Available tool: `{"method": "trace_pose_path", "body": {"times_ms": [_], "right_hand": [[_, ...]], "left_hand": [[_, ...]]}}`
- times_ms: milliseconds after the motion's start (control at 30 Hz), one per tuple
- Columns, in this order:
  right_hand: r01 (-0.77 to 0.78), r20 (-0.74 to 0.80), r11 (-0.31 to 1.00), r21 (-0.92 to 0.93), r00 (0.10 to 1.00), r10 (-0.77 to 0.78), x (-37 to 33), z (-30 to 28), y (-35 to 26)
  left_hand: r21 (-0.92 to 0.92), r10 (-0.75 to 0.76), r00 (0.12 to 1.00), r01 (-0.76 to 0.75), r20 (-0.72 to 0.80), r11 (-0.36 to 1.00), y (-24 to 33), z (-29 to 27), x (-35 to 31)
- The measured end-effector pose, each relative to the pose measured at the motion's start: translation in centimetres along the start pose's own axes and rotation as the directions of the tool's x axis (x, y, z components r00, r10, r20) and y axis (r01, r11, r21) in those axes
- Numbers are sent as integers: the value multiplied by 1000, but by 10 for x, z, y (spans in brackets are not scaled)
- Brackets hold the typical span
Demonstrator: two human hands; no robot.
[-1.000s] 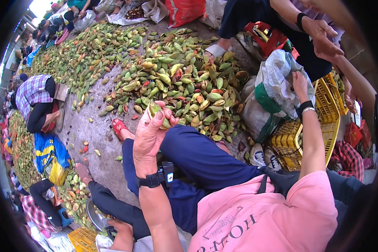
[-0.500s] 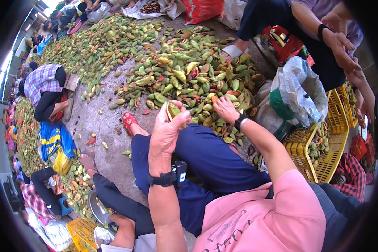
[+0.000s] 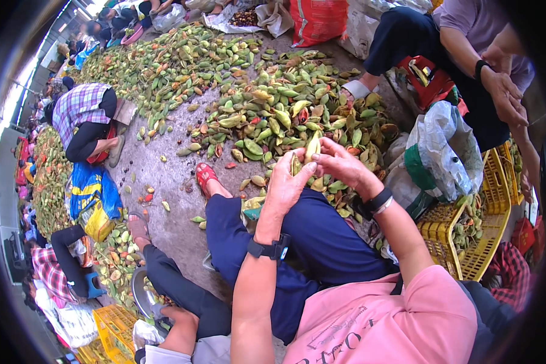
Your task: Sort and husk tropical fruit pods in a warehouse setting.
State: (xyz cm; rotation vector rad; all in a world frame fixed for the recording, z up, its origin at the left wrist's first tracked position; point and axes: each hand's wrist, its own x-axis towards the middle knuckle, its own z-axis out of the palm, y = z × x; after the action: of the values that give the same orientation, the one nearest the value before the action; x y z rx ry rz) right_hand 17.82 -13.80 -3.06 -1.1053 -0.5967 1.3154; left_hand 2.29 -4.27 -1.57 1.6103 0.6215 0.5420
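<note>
My left hand (image 3: 282,187) is closed around a green seed pod (image 3: 295,165), which pokes up between thumb and fingers. Close beside it, my right hand (image 3: 347,167) pinches a pale yellow-green pod piece (image 3: 313,147) that stands almost upright. The fingertips of both hands nearly meet above my knees. Just beyond them lies a wide heap of pods (image 3: 273,109), green and yellowish with a few red or orange ones. Whether the two held pieces come from one pod I cannot tell.
To the right are a white and green sack (image 3: 438,151) and a yellow crate (image 3: 438,238) with pods. A seated person (image 3: 461,67) works at the far right; another in a checked shirt (image 3: 82,112) bends at the left. A red sack (image 3: 319,21) stands at the back.
My right hand has come up from the heap to my left hand and now pinches a pale pod piece. The view has shifted slightly, and the left hand still holds a pod.
</note>
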Motion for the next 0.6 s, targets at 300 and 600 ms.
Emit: {"method": "trace_pose_path", "body": {"times_ms": [300, 600], "right_hand": [[15, -352, 996, -83, 935, -44, 15, 48, 9], [258, -163, 959, -116, 948, -275, -8, 42, 10]], "left_hand": [[130, 23, 998, -30, 54, 991, 11, -6, -3], [-460, -283, 914, 393, 290, 796, 26, -20, -6]]}}
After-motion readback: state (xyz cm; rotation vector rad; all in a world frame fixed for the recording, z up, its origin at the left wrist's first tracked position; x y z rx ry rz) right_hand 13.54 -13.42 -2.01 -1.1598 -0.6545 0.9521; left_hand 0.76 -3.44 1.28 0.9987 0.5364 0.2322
